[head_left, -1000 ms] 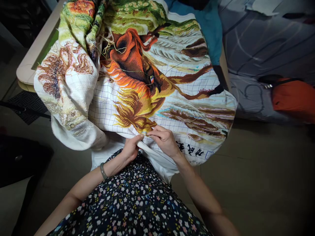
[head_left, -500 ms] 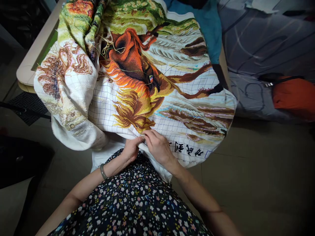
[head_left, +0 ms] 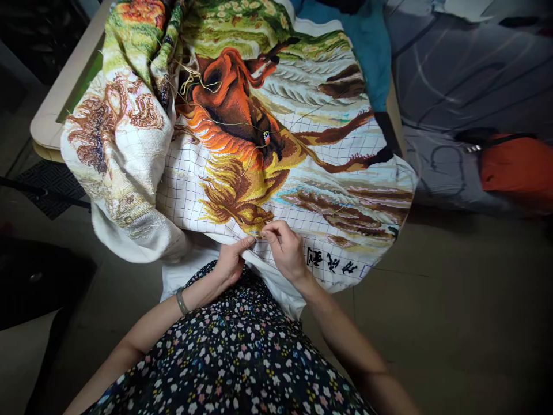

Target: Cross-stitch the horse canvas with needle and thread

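A large cross-stitch cloth with orange and yellow horses lies over a table and hangs down onto my lap. My left hand grips the cloth's folded near edge, thumb on top. My right hand rests on the cloth beside it, fingertips pinched together at the stitching just below the yellow horse's head. A needle is too small to make out. A loose thread trails across the orange horse. A bangle sits on my left wrist.
The cream table edge shows at the upper left. A teal cloth and grey bedding lie to the right, with an orange bag on it. A dark mat and a tiled floor surround me.
My right hand dipped toward the cloth's near edge, then came back up a little; its fingertips now pinch at the stitching. My left hand kept its hold.
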Available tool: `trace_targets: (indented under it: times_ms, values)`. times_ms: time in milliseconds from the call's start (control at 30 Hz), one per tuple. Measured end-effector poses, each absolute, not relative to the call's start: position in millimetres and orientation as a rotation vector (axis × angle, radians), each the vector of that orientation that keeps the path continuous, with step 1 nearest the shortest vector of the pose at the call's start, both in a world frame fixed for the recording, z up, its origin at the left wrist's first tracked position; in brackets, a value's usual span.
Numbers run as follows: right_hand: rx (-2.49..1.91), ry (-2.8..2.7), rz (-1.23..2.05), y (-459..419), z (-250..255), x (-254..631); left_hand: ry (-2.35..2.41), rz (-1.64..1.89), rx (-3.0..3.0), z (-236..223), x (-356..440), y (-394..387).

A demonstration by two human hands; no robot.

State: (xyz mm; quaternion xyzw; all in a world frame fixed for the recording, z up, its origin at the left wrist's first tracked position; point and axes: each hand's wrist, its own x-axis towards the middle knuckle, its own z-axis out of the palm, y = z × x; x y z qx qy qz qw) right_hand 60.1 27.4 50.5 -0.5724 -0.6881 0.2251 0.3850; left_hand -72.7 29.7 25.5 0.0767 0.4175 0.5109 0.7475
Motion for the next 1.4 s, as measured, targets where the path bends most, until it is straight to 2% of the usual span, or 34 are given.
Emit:
trace_targets:
  times_ms: [133,467,767,1400]
  values:
    - [-1.432,-1.657,0.75,25.5,57.8,64.2,0.907,1.126,0.157,23.9,-72.5,30.4]
    - [-1.298,-1.672,0.881,4.5,51.2,46.7,0.941,1.102,0.122,20.6,-73.4,29.1]
    - [-1.52,-1.739,0.711,12.7,56.3,62.1,0.928,1.106,0.138,17.9,-73.3,29.1]
    - [-1.644,-1.998,0.55,20.1,63.2,59.4,0.91,1.134,0.159,18.4,-73.0,29.2]
